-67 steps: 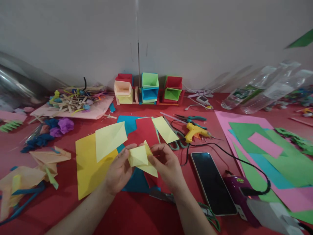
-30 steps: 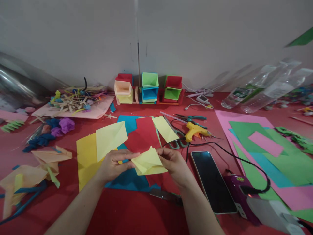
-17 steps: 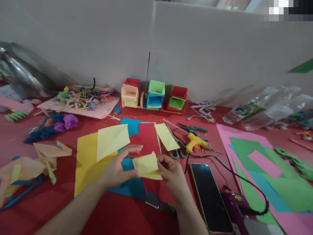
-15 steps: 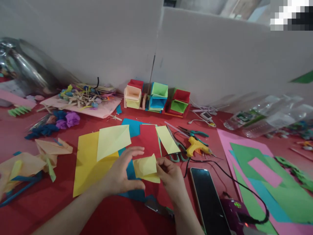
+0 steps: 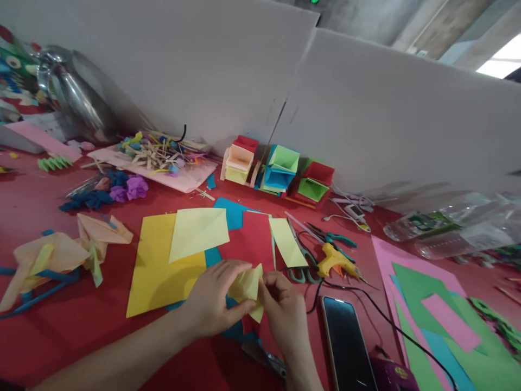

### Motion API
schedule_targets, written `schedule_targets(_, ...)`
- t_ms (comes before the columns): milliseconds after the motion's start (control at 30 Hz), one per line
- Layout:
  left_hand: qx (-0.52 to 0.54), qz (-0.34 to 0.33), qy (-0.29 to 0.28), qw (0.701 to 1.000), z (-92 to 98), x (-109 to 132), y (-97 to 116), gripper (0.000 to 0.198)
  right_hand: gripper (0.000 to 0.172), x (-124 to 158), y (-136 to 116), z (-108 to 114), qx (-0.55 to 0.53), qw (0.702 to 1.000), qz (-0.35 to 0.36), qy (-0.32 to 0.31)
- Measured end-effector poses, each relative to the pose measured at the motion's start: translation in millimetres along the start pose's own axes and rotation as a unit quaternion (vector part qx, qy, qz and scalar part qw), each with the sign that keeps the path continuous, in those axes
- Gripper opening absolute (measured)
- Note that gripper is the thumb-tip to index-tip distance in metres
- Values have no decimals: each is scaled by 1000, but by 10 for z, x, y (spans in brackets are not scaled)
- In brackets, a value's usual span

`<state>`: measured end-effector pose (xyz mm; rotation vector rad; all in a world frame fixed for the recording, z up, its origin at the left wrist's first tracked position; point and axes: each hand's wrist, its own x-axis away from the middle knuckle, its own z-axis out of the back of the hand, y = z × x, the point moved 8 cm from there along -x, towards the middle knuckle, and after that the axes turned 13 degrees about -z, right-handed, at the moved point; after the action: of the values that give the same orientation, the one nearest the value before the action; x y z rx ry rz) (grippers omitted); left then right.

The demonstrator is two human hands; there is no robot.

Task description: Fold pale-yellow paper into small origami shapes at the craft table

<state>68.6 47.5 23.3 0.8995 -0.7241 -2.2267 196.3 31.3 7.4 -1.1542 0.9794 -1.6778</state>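
A small folded piece of pale yellow paper (image 5: 247,287) is raised above the coloured sheets, between my two hands. My left hand (image 5: 214,297) closes on its left side, with the thumb below and the fingers above. On its right edge, my right hand (image 5: 283,304) pinches it between thumb and curled fingers. Beneath lie a red sheet (image 5: 253,239), a blue sheet (image 5: 228,213) and a yellow sheet (image 5: 152,260) with a pale yellow sheet (image 5: 199,231) on top. Scissors (image 5: 264,358) lie partly hidden by my right wrist.
A yellow glue gun (image 5: 336,262), pliers (image 5: 334,237) and a phone (image 5: 349,345) lie to the right. Folded paper boxes (image 5: 280,165) stand along the white partition. Plastic bottles (image 5: 443,217) lie at the right; a metal jug (image 5: 77,98) stands back left. Green sheets (image 5: 427,277) rest on pink paper.
My left hand has come in from open beside the paper to grip its left side. The paper is now more curled and tilted. The whole view has shifted and tilted.
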Motion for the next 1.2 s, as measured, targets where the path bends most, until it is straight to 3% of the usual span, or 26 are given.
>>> schedule_targets(233, -69, 3, 26, 997, -23, 61, -94, 56, 16, 92, -126, -27, 76, 991, 74, 80)
schedule_targets(467, -62, 60, 53, 995, 20, 61, -286, 47, 15, 170, -191, -149, 107, 983, 118, 92)
schedule_targets(567, -27, 75, 83, 993, 43, 65, -329, 44, 14, 182, -213, -176, 102, 983, 126, 91)
schedule_targets(667, 96, 86, 101, 987, 60, 63, -361, 33, 16, 131, -160, -95, 53, 991, 89, 81)
schedule_targets(700, 152, 77, 92, 981, 59, 49, -349, 35, 18, 96, -109, -59, 22, 996, 60, 66)
schedule_targets(767, 250, 36, 49, 966, 59, 8, -274, 59, 23, 25, 18, -11, -59, 998, -6, 15)
schedule_targets(833, 288, 16, -11, 958, 63, -9, -221, 84, 26, -20, 102, 9, -138, 989, -46, -40)
schedule_targets(867, 285, 23, -37, 958, 65, -7, -227, 87, 26, -35, 126, 19, -163, 983, -57, -56)
schedule_targets(1033, 199, 55, -102, 973, 101, 6, -306, 62, 26, -56, 144, 46, -201, 974, -74, -78)
schedule_targets(1200, 177, 51, -113, 976, 90, 11, -297, 69, 28, -48, 133, 52, -200, 974, -79, -73)
